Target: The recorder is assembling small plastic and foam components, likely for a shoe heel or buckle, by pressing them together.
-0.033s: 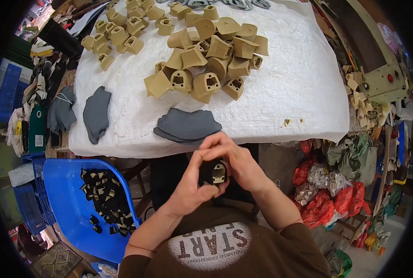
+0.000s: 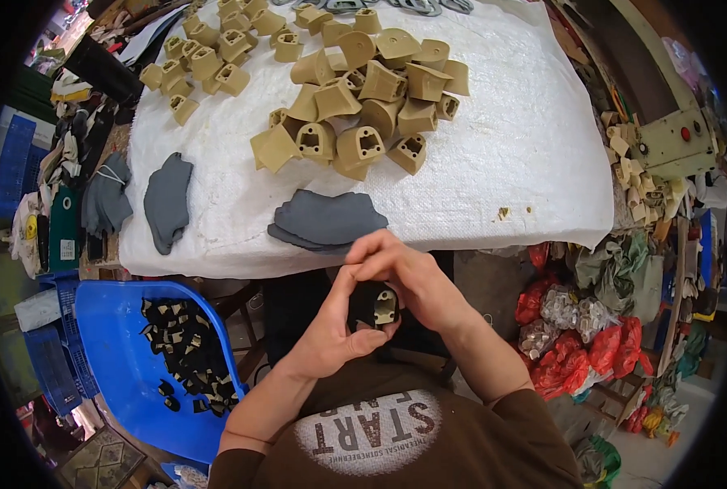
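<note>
Close to my body, in front of the table edge, both hands are closed around a shoe heel (image 2: 385, 308) with a black covering on its outside. Its pale hollow end shows between them. My left hand (image 2: 335, 330) grips it from the left, thumb along the lower side. From the right, my right hand (image 2: 408, 277) curls over it, fingertips meeting the left fingers at the top. Part of the heel is hidden by the fingers. Just beyond lies a stack of dark grey cut pieces (image 2: 327, 218). Bare tan heels (image 2: 380, 81) are heaped farther back on the table.
White woven sheeting (image 2: 478, 179) covers the table. More grey pieces (image 2: 168, 202) lie at its left. On my left a blue tub (image 2: 119, 359) holds many black-covered heels (image 2: 186, 338). Red plastic bags (image 2: 555, 371) sit low on the right, near a machine with a red button (image 2: 677, 147).
The whole view has shifted very slightly. Both hands keep their hold on the heel, with only a tiny movement of the fingers.
</note>
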`<state>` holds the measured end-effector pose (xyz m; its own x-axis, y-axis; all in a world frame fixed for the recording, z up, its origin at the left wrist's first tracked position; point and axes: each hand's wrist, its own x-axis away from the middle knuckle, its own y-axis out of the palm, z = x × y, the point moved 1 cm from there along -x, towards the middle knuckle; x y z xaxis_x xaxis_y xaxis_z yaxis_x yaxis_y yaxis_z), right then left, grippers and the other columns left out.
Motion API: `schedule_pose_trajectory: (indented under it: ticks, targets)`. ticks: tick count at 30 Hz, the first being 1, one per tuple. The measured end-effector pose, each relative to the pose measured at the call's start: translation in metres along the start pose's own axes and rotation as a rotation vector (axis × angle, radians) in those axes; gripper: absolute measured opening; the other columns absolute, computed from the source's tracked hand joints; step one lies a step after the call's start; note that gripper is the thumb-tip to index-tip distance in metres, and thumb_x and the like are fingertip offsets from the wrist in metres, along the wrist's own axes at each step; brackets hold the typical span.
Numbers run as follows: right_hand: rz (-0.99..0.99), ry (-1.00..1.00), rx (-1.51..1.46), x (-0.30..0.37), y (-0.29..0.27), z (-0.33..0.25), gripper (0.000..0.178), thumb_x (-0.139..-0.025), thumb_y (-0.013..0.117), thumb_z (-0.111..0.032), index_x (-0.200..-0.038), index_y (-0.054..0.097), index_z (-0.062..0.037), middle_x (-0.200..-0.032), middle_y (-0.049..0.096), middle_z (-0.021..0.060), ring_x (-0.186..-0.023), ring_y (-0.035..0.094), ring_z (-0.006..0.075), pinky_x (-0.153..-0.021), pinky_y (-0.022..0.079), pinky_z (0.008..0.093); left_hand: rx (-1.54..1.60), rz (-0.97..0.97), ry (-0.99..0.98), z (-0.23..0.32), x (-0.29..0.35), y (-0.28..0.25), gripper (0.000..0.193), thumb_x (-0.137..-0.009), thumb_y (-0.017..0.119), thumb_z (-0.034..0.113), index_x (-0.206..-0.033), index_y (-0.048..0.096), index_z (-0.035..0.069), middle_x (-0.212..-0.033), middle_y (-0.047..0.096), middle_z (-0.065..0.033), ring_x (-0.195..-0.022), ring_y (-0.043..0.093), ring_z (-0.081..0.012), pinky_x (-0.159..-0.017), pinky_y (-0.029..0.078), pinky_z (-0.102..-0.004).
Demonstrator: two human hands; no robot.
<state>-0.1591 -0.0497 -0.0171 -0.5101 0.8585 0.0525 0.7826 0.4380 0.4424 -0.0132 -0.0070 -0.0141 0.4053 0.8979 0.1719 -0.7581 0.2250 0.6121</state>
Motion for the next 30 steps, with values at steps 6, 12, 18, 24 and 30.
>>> schedule_pose_trajectory:
  ticks: [6,12,18,24,30]
  targets:
    - [-0.228,0.201,-0.086,-0.007,0.005,-0.009,0.017,-0.087,0.052,-0.012,-0.077,0.059,-0.0011,-0.110,0.054,0.0147,-0.095,0.050,0.0176,-0.087,0.040,0.0316,-0.169,-0.132,-0.056,0.008,0.004,0.003,0.072,-0.081,0.068,0.045,-0.125,0.034,-0.001,-0.102,0.050,-0.0067,-0.090,0.055,-0.0118,-0.077,0.048,-0.0243]
    - [-0.029,-0.253,0.344,0.003,0.018,-0.003,0.039,-0.097,0.040,-0.033,-0.097,0.061,-0.0004,-0.112,0.052,0.0161,-0.104,0.050,0.0215,-0.090,0.041,0.0344,-0.177,-0.038,0.004,0.006,0.004,0.002,0.071,-0.080,0.067,0.049,-0.123,0.036,0.001,-0.099,0.049,-0.0057,-0.075,0.053,-0.0080,-0.061,0.044,-0.0203]
    - [0.154,-0.016,0.160,0.020,0.020,0.002,0.063,-0.095,0.032,-0.055,-0.126,0.045,-0.0015,-0.122,0.044,0.0125,-0.101,0.051,0.0197,-0.085,0.043,0.0319,0.129,0.015,0.032,0.019,-0.006,0.010,0.065,-0.086,0.063,0.041,-0.131,0.032,0.006,-0.102,0.049,-0.0072,-0.074,0.051,-0.0103,-0.061,0.041,-0.0206]
    - [0.230,-0.109,0.775,0.022,0.019,-0.015,0.059,-0.078,0.070,-0.022,-0.130,0.047,-0.0070,-0.085,0.056,0.0075,-0.070,0.053,0.0174,-0.069,0.044,0.0305,-1.034,0.355,0.463,0.015,-0.006,-0.003,0.077,-0.076,0.070,0.002,-0.138,0.024,0.005,-0.109,0.048,-0.0104,-0.090,0.053,-0.0188,-0.077,0.046,-0.0299]
    - [0.285,0.057,0.521,0.013,0.013,-0.016,0.043,-0.091,0.039,-0.013,-0.132,0.041,-0.0013,-0.095,0.063,0.0177,-0.075,0.063,0.0234,-0.073,0.049,0.0310,-0.526,0.233,0.183,0.020,0.002,0.009,0.060,-0.076,0.066,0.005,-0.130,0.041,0.002,-0.111,0.048,-0.0145,-0.096,0.050,-0.0257,-0.080,0.043,-0.0317]
